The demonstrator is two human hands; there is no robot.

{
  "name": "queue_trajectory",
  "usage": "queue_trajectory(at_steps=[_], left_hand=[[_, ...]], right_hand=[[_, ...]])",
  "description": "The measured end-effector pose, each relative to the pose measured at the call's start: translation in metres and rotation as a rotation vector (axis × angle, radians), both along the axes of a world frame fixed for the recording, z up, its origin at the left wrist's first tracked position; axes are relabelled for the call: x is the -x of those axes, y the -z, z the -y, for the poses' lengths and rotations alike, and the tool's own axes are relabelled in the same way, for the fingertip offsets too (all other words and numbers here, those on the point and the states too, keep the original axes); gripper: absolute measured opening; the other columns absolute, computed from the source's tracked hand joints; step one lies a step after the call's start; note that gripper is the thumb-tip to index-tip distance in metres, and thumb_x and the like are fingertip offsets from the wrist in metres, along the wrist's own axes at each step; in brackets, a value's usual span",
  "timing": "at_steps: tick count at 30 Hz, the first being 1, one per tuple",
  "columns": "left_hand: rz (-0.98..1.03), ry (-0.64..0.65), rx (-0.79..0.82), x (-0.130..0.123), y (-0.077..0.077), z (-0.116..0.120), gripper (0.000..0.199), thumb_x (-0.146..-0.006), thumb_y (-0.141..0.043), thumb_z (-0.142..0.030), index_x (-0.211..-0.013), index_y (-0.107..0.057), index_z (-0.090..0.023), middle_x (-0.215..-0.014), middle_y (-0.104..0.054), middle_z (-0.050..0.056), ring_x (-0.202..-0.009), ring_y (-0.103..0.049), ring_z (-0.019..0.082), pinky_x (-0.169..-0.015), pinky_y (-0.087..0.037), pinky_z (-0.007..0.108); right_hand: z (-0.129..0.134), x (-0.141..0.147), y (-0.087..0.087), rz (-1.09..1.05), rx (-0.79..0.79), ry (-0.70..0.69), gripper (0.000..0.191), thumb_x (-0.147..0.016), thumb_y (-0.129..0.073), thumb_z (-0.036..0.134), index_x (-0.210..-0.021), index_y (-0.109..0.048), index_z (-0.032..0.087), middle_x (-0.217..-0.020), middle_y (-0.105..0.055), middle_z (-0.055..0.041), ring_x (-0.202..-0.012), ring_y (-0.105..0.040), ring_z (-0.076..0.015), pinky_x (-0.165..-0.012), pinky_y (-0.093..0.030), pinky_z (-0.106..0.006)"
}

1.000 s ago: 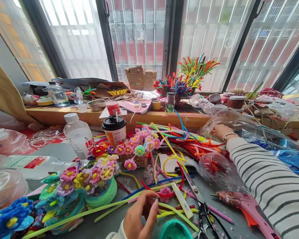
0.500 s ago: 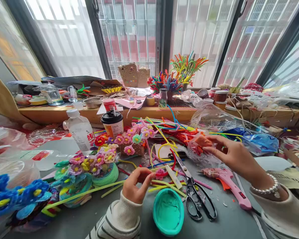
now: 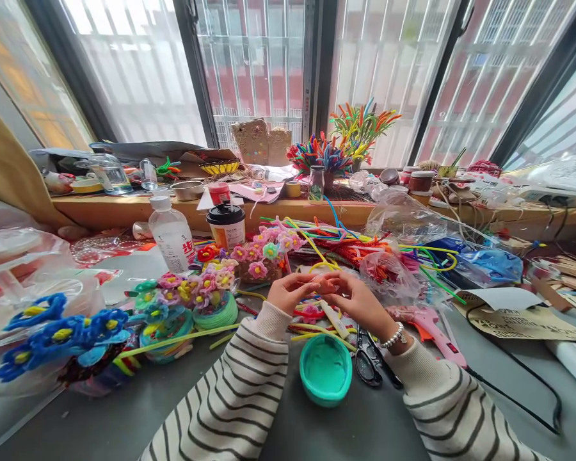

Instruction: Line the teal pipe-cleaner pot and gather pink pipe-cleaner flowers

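My left hand point(image 3: 292, 294) and my right hand point(image 3: 358, 301) meet at the fingertips, above a small teal bowl point(image 3: 325, 370). Their fingers are pressed together around something too small to make out. Beneath my right hand lie black-handled scissors point(image 3: 372, 365), partly hidden by it. A pink glue gun point(image 3: 436, 333) rests to the right of that hand. Yellow and pink fuzzy stems and a white tube point(image 3: 335, 320) lie just below the hands. Pink fuzzy flowers point(image 3: 256, 269) stand behind my left hand.
Blue fuzzy flowers point(image 3: 67, 336) and flower-topped green pots point(image 3: 216, 312) stand at the left. Behind are a plastic bottle point(image 3: 170, 237), a lidded cup point(image 3: 226, 227) and a pile of coloured stems point(image 3: 336, 250). A black cable point(image 3: 513, 384) and plastic bags point(image 3: 489, 266) lie at the right.
My right hand has left the plastic bag of orange-red material and moved left to meet my left hand. My left hand has moved slightly up and right. The camera view has shifted.
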State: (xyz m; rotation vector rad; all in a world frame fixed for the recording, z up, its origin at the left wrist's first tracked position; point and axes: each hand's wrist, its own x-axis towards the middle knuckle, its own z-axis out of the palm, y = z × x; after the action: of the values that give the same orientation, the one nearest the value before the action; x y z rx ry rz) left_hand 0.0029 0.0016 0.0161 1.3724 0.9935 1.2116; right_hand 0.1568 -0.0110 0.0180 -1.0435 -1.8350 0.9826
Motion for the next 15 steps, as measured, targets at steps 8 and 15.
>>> queue_trajectory(at_steps=[8,15], left_hand=[[-0.513,-0.223,-0.555,0.011,0.029,-0.007,0.016,-0.063,-0.061,-0.021,-0.076,-0.067,-0.015,-0.069,-0.065,0.006,-0.060,-0.059,0.013,-0.056,-0.050,0.024],[-0.661,-0.197,-0.682,0.010,0.029,-0.004,0.020,-0.071,-0.051,-0.012,-0.086,-0.065,-0.013,-0.074,-0.065,0.009,-0.067,-0.061,0.014,-0.062,-0.051,0.024]], right_hand=[[-0.007,0.003,0.008,0.465,-0.481,0.110,0.022,-0.079,-0.044,0.031,-0.095,-0.055,0.020,-0.091,-0.060,-0.0065,-0.083,-0.055,-0.0171,-0.071,-0.043,-0.030],[-0.004,0.004,0.011,0.795,-0.759,0.195,0.022,-0.083,-0.035,0.022,-0.086,-0.056,0.016,-0.078,-0.060,-0.0064,-0.070,-0.055,-0.0149,-0.058,-0.040,-0.023]])
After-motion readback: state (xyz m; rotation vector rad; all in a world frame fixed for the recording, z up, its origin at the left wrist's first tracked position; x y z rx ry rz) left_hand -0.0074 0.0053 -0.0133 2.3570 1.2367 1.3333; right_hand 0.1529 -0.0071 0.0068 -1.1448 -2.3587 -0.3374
